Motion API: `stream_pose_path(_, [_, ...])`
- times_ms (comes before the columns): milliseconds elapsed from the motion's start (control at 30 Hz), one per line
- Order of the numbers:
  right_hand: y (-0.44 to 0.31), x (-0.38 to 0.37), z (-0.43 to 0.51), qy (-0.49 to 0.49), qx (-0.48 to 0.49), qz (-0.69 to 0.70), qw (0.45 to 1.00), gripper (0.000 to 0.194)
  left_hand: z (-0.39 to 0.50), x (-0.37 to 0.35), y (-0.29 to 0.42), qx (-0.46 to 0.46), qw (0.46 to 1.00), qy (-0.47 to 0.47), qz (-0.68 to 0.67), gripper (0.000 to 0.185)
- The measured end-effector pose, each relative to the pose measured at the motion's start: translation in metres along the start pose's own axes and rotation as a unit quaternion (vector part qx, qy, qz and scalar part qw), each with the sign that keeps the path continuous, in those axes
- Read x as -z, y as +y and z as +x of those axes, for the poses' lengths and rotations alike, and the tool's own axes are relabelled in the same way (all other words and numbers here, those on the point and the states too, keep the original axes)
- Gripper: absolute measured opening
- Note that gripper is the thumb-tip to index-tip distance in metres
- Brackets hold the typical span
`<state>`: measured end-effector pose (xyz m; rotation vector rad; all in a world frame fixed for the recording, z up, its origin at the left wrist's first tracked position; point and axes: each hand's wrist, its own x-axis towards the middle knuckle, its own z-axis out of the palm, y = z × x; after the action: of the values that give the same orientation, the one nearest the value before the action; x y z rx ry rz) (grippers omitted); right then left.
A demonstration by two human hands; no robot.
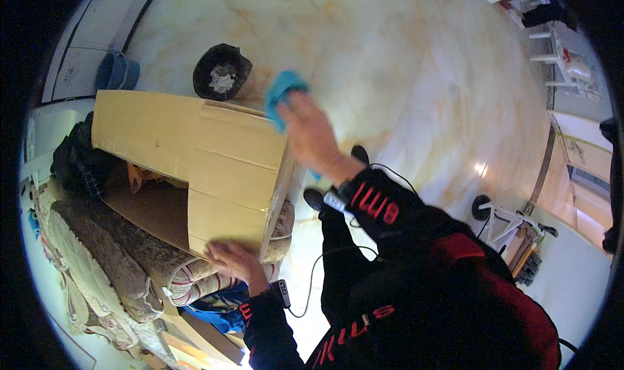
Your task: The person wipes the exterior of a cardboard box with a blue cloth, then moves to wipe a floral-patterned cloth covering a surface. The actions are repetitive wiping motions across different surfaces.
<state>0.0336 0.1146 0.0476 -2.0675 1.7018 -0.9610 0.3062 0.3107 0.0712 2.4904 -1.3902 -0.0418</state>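
A blue cloth [285, 91] is gripped in my right hand [312, 133], blurred, at the far right corner of a large cardboard box [234, 160]. Whether the cloth touches the box, I cannot tell. My left hand [236, 263] lies on the box's near edge with its fingers spread and holds nothing. The box has an opening on its left side, where the dark inside and an orange piece of material [138, 175] show. Cables run from small devices at both of my wrists.
A black bin [222, 73] with white paper stands beyond the box, near a blue bucket [117, 71]. Brown sofa cushions [97, 258] and a striped rolled textile [195, 282] lie at left and below. A white wheeled frame [497, 224] stands at right on the marbled floor.
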Motion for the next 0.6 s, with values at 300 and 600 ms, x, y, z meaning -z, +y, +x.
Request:
stream_pose_path(300, [-0.018,-0.039,-0.065,0.004,-0.370,0.349,0.861,0.056,0.043,-0.023,0.112,-0.298,0.945,-0.112,0.077,0.098])
stream_pose_path(600, [-0.034,-0.071,-0.092,-0.152,-0.499,0.356,0.776,0.025,0.046,-0.032,0.106,-0.317,0.942,-0.067,0.086,0.100])
